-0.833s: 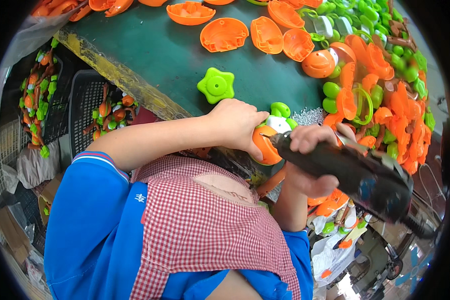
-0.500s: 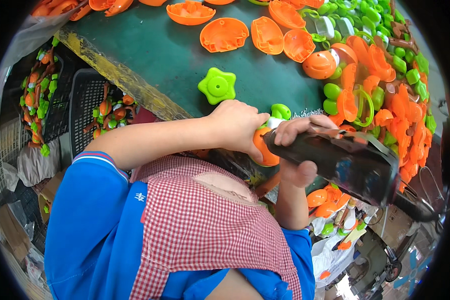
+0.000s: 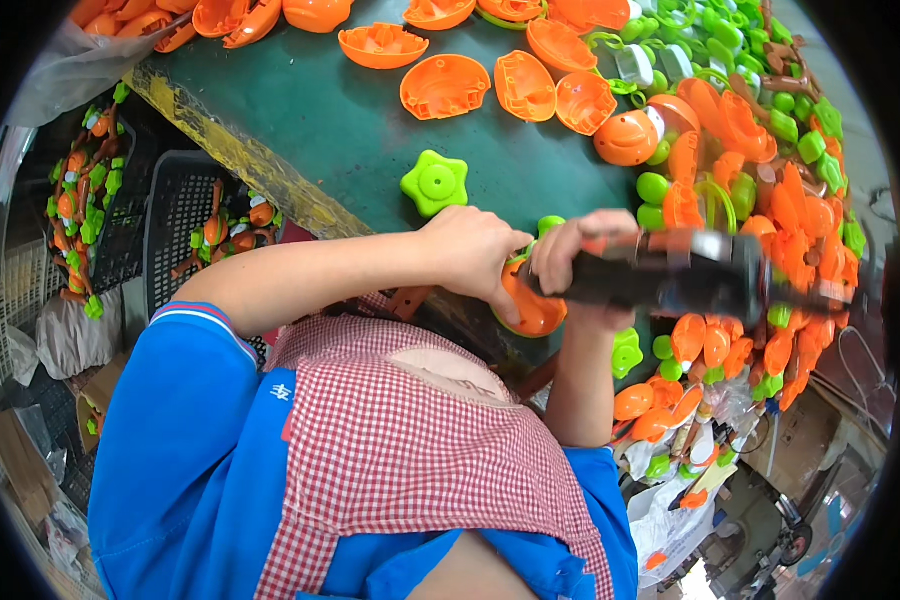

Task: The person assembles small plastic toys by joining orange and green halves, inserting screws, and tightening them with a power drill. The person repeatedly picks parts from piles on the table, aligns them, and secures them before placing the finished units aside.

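My left hand (image 3: 468,252) grips a rounded orange plastic toy shell (image 3: 538,308) at the near edge of the table, thumb on its side. In my right hand (image 3: 582,250) is a black corded electric screwdriver (image 3: 685,275), fingers wrapped round its front end. The tool lies almost level, its nose against or just above the orange shell; the tip itself is hidden, and its rear is smeared by motion. A bright green piece (image 3: 548,226) shows just behind the shell, between my hands. Beyond my left hand a green star-shaped part (image 3: 436,183) lies on the table.
Loose orange half shells (image 3: 445,88) lie along the far side of the green table (image 3: 300,110). A heap of orange, green and brown parts (image 3: 750,150) covers the right side. Black crates (image 3: 185,200) with assembled toys stand at the left, below the yellow-taped table edge (image 3: 240,150).
The screwdriver's rear end has swung up from slanting down to the right to nearly level. The orange shell has tilted, showing more of its face. Both hands keep their grip.
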The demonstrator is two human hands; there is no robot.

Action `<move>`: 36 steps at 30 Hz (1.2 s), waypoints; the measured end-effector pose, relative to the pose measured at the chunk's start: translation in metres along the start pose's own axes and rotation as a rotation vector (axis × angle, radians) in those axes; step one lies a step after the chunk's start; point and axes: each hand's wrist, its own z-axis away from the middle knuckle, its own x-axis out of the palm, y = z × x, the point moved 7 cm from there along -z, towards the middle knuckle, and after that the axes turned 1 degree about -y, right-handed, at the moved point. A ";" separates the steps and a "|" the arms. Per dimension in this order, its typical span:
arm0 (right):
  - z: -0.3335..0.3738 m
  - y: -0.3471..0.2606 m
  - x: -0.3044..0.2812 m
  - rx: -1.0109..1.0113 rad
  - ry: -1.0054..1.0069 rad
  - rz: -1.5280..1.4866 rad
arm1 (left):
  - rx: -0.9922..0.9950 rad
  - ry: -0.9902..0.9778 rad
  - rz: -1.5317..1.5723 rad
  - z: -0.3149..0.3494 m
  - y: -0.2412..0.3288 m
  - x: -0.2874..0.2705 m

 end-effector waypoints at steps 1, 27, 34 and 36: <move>0.000 -0.002 -0.003 0.029 0.084 0.042 | -0.002 -0.013 -0.014 -0.001 0.001 0.000; 0.231 -0.132 -0.121 -0.271 0.986 0.272 | -0.913 0.747 -0.148 0.464 -0.185 -0.150; 0.253 -0.144 -0.121 -0.423 1.285 0.786 | -0.429 0.936 -0.209 0.275 -0.174 -0.147; 0.266 -0.146 -0.121 -0.426 1.471 0.903 | -0.095 0.859 -0.283 0.191 -0.124 -0.180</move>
